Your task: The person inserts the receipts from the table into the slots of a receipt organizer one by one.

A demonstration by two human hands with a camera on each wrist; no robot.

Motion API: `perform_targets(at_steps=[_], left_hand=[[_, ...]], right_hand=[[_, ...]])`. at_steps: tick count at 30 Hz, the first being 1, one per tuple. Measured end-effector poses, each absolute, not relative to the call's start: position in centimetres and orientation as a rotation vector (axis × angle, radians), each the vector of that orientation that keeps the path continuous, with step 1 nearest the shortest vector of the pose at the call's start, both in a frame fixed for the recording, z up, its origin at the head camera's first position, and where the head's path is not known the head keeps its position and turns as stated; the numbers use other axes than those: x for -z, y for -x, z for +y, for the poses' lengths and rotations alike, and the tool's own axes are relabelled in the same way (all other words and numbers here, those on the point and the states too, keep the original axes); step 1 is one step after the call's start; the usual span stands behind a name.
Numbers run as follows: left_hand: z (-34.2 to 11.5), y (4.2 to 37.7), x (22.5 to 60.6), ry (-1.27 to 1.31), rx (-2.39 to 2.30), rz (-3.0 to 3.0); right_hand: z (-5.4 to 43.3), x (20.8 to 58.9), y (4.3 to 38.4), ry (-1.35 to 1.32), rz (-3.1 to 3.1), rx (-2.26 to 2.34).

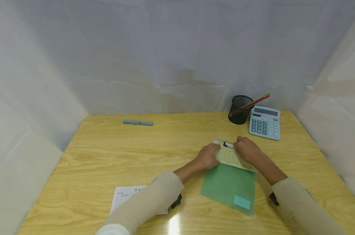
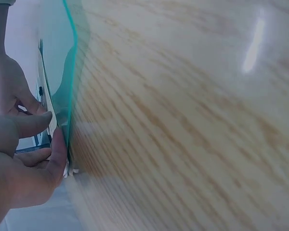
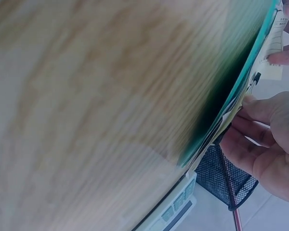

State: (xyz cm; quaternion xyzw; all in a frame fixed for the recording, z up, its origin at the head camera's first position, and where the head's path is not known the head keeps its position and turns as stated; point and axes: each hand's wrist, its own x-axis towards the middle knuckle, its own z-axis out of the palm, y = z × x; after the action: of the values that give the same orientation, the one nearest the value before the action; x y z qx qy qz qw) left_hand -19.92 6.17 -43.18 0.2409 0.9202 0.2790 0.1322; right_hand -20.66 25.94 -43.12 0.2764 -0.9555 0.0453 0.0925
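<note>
A stack of pale yellow printed slips (image 1: 231, 155) lies over the upper part of a translucent green folder (image 1: 228, 182). A black binder clip (image 1: 228, 144) sits at the top edge of the slips. My left hand (image 1: 208, 156) pinches the slips at their left side, thumb on top. With thumb and curled fingers, my right hand (image 1: 247, 150) grips the upper right edge beside the clip. In the right wrist view, the right hand (image 3: 274, 137) has its thumb on the paper edge. A light blue label (image 1: 241, 202) shows at the folder's lower right.
Behind the right hand stand a black mesh pen cup (image 1: 238, 111) holding pencils and a light blue calculator (image 1: 265, 123). A blue-grey pen (image 1: 137, 122) lies at the back left. A printed white form (image 1: 121, 195) is partly under the left sleeve.
</note>
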Motion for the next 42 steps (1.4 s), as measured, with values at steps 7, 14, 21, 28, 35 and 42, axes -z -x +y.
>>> perform_targets(at_steps=[7, 14, 21, 28, 35, 42], left_hand=[[6.1, 20.0, 43.1, -0.714, -0.796, 2.654], [6.2, 20.1, 43.0, -0.699, -0.761, 2.644], [6.0, 20.2, 42.7, -0.636, -0.84, 2.594], [5.1, 19.8, 42.5, -0.643, -0.999, 2.552], [2.6, 19.3, 41.9, -0.592, -1.131, 2.508], [-2.4, 18.6, 40.8, -0.515, -1.172, 2.487]], right_hand=[[25.9, 43.3, 20.7, -0.804, -2.833, -0.12], [25.8, 43.4, 20.6, -0.795, -2.846, -0.112], [25.7, 43.4, 20.7, -0.784, -2.856, -0.137], [25.9, 43.3, 20.7, -0.794, -2.856, -0.17], [26.2, 43.3, 20.7, -0.807, -2.865, -0.175], [26.3, 43.4, 20.8, -0.815, -2.856, -0.171]])
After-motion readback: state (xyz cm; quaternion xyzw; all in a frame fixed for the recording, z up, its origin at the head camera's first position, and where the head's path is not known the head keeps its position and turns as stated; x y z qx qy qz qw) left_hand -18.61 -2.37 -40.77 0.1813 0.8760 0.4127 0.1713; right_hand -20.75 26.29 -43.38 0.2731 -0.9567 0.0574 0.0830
